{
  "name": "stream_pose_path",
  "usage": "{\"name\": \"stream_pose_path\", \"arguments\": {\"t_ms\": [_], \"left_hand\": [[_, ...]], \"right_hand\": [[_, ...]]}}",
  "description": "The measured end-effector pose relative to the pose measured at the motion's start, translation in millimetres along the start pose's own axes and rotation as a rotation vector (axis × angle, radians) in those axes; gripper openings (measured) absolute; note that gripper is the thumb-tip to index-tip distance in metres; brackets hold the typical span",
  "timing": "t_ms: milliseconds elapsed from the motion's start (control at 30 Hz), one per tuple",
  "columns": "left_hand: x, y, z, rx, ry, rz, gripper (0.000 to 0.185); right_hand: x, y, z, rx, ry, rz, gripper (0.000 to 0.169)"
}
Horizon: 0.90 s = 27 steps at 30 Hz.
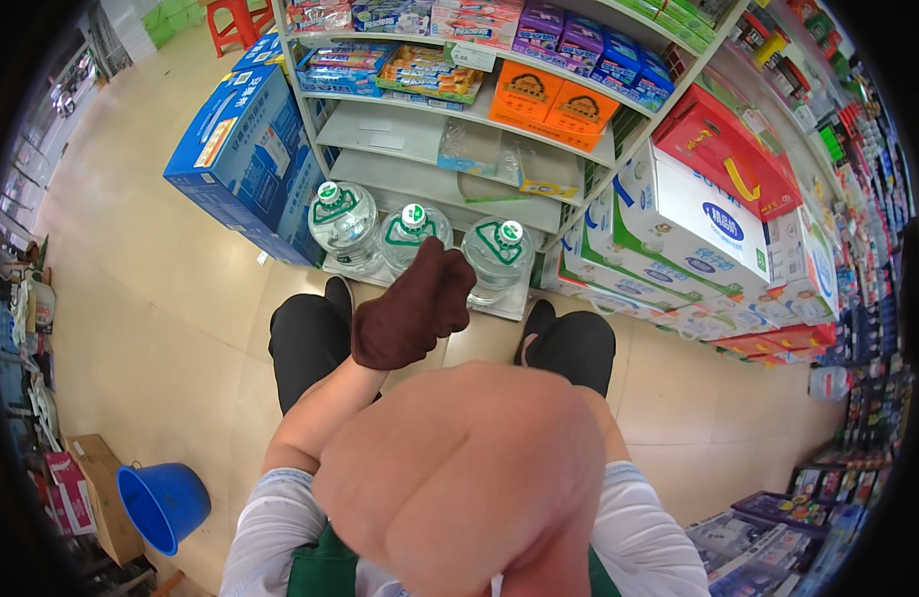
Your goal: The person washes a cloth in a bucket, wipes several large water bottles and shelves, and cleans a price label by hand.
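My left hand (414, 310) is covered by dark brown fabric, a glove or a wrapped cloth, up to the wrist. Its outline looks bunched, and the fingers cannot be made out. It is in front of clear water bottles with green handles: the middle bottle (396, 251) is partly behind it, the right bottle (491, 277) just beside it, the left bottle (349, 242) farther off. My right hand (459, 470), bare and blurred, is raised very close to the camera and hides my lap. Whether it holds anything does not show.
Metal shelves (384, 138) with packaged snacks and orange boxes (552, 108) rise ahead. At the left stand a large blue carton (243, 157) and, lower down, a blue bucket (164, 504). Stacked milk cartons (698, 224) are at the right, with a red box (728, 149) on top.
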<state>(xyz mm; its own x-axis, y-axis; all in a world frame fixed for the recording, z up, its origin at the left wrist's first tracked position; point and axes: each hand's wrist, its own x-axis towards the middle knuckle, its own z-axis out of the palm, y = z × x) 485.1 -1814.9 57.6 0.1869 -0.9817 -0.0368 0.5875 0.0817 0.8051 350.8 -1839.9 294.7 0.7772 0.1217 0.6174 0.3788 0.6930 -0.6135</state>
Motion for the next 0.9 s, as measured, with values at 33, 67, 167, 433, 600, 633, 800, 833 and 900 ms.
{"name": "stream_pose_path", "arguments": {"t_ms": [33, 67, 167, 433, 600, 633, 800, 833, 900], "left_hand": [[-1.3, -1.2, 2.3, 0.055, 0.010, 0.005, 0.014], [-0.8, -1.6, 4.6, 0.102, 0.019, 0.014, 0.015], [-4.2, -0.7, 7.6, 0.231, 0.063, 0.029, 0.019], [-1.6, 9.5, 19.4, -0.046, 0.112, 0.135, 0.023], [4.2, 19.4, 13.6, 0.170, 0.155, -0.013, 0.020], [3.1, 28.0, 33.6, 0.039, 0.236, -0.041, 0.031], [3.5, 36.4, 30.9, -0.027, 0.188, -0.020, 0.026], [1.1, 40.3, 36.0, -0.132, 0.230, 0.009, 0.026], [-3.0, 45.7, 45.5, -0.386, 0.316, 0.085, 0.028]], "right_hand": [[-0.4, 4.2, -2.2, -0.010, -0.012, -0.019, 0.041], [-0.1, 7.5, -4.9, -0.022, -0.025, -0.038, 0.041], [2.8, 15.1, -15.5, -0.043, -0.059, -0.102, 0.039], [4.5, 26.5, -33.8, -0.129, -0.094, -0.234, 0.036], [4.2, 27.1, -35.8, -0.182, -0.106, -0.296, 0.034], [2.9, 25.8, -36.8, -0.201, -0.100, -0.311, 0.034], [2.7, 26.3, -40.8, -0.344, -0.087, -0.408, 0.033], [1.7, 26.3, -44.9, -0.393, -0.075, -0.434, 0.033], [-8.2, 32.0, -57.9, -0.559, 0.039, -0.462, 0.033]]}}
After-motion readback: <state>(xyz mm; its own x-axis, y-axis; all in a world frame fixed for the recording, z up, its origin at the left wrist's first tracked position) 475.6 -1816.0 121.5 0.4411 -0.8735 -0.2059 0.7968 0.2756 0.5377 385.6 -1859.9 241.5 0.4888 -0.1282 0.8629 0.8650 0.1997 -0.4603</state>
